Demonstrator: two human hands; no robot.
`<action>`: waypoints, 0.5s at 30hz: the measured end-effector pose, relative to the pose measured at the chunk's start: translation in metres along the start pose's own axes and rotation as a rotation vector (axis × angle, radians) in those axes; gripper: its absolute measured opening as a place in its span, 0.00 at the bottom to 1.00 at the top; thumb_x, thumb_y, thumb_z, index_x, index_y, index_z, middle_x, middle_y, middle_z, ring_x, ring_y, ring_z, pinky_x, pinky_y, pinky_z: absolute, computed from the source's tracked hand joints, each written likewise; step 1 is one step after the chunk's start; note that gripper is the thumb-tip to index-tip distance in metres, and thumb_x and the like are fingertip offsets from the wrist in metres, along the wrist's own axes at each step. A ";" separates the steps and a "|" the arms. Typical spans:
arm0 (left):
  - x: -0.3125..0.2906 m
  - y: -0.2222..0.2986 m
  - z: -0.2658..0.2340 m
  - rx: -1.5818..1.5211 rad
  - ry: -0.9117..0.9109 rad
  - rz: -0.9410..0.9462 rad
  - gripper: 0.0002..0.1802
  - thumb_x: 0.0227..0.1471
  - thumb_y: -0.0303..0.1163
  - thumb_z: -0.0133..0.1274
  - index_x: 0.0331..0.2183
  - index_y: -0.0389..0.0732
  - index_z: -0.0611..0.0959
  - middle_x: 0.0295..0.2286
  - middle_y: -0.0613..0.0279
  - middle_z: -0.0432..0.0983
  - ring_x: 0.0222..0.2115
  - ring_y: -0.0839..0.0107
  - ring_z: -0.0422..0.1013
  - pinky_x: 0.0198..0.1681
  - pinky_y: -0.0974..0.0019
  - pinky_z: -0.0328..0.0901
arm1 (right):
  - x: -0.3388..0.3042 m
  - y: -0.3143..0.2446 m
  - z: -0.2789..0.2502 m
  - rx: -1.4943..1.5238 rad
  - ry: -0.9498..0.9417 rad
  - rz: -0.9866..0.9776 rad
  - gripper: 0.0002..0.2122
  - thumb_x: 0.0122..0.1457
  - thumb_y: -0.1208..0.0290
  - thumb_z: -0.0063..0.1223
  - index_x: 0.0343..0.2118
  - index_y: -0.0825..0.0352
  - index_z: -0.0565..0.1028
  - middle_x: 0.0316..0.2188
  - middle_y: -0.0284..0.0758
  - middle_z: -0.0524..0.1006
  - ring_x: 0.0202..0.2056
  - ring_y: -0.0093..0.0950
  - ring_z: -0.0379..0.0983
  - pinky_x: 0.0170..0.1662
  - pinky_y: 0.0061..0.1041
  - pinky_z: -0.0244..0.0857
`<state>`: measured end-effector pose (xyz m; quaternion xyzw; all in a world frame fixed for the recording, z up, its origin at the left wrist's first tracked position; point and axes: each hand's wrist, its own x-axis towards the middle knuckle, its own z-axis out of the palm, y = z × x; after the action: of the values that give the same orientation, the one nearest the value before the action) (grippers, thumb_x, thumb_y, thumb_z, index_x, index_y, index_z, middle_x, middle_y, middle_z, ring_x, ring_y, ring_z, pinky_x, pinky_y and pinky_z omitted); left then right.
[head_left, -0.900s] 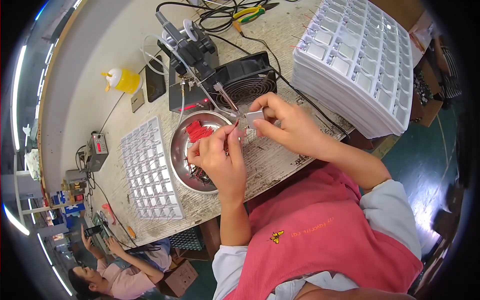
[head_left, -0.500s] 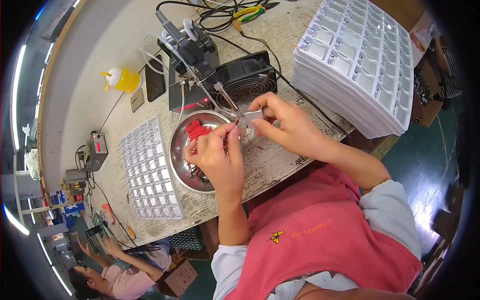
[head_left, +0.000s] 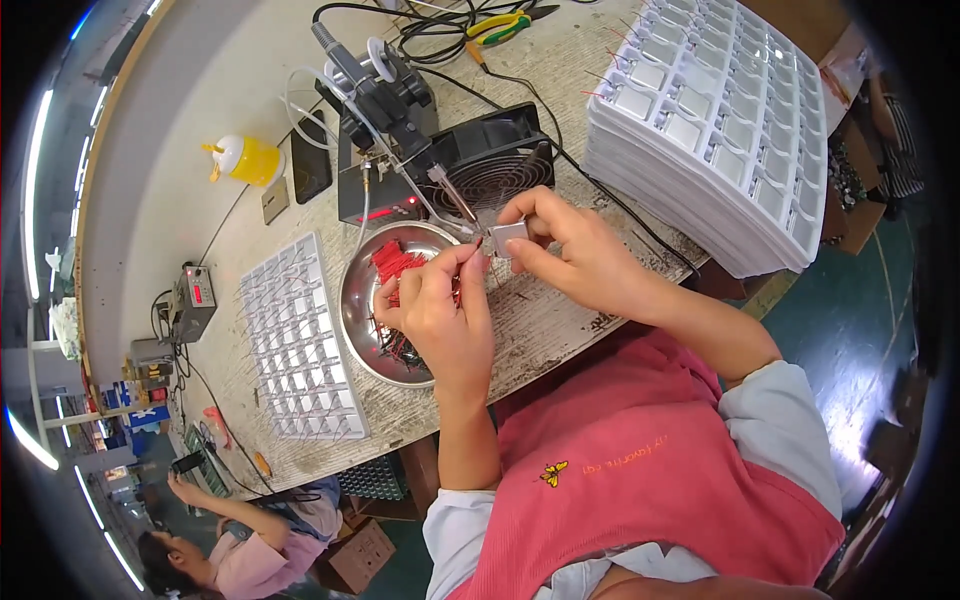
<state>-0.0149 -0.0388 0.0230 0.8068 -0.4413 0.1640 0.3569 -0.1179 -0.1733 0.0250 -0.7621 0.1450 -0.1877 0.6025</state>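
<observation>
Between the thumb and fingers of my right hand (head_left: pixel 572 250) is a small flat silver square part (head_left: pixel 508 239), held under the tip of a stand-mounted soldering iron (head_left: pixel 455 195). My left hand (head_left: pixel 441 312) is closed in a pinch on a thin wire (head_left: pixel 477 243), its end close to the part's left edge. Whether wire and part touch is too small to tell. Below the left hand stands a round metal bowl (head_left: pixel 356 325) with red wires (head_left: pixel 392 260) and dark wires (head_left: pixel 402 352), partly hidden by that hand.
A tall stack of white trays (head_left: pixel 690 195) holding square parts stands at right. Another filled tray (head_left: pixel 300 340) lies left of the bowl. Behind the iron are a black fan (head_left: pixel 490 160), cables and pliers (head_left: pixel 500 27). A yellow bottle (head_left: pixel 250 162) stands far left; a co-worker (head_left: pixel 250 550) sits lower left.
My left hand has shifted slightly right with the wire. My right hand and the silver part stay nearly still. The co-worker's arms have moved.
</observation>
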 end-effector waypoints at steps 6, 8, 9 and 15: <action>0.000 0.001 0.001 0.008 -0.013 -0.001 0.04 0.52 0.33 0.57 0.30 0.44 0.83 0.23 0.74 0.78 0.26 0.79 0.69 0.50 0.64 0.49 | -0.001 0.001 0.000 -0.002 -0.002 0.022 0.11 0.61 0.74 0.51 0.44 0.70 0.66 0.28 0.36 0.79 0.31 0.22 0.77 0.34 0.23 0.69; 0.000 0.000 0.001 0.007 -0.015 -0.001 0.04 0.52 0.33 0.57 0.30 0.44 0.83 0.23 0.74 0.79 0.27 0.78 0.69 0.51 0.64 0.49 | -0.001 0.001 0.000 0.003 -0.003 0.020 0.11 0.61 0.75 0.51 0.44 0.70 0.66 0.28 0.36 0.79 0.31 0.22 0.77 0.34 0.23 0.69; 0.000 0.000 0.001 0.007 -0.014 -0.001 0.04 0.52 0.33 0.57 0.30 0.44 0.83 0.23 0.74 0.79 0.27 0.78 0.69 0.51 0.64 0.49 | -0.001 0.001 0.000 0.009 -0.004 0.019 0.11 0.61 0.75 0.51 0.44 0.70 0.66 0.28 0.36 0.79 0.31 0.22 0.77 0.34 0.23 0.69; -0.001 -0.001 0.001 0.012 -0.016 0.000 0.04 0.52 0.33 0.57 0.30 0.45 0.82 0.23 0.74 0.78 0.27 0.78 0.69 0.51 0.64 0.49 | -0.001 0.002 0.000 -0.006 -0.013 0.033 0.11 0.61 0.75 0.51 0.44 0.70 0.66 0.29 0.36 0.79 0.32 0.22 0.77 0.35 0.23 0.69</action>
<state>-0.0147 -0.0391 0.0213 0.8102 -0.4432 0.1605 0.3484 -0.1187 -0.1734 0.0231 -0.7625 0.1545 -0.1725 0.6041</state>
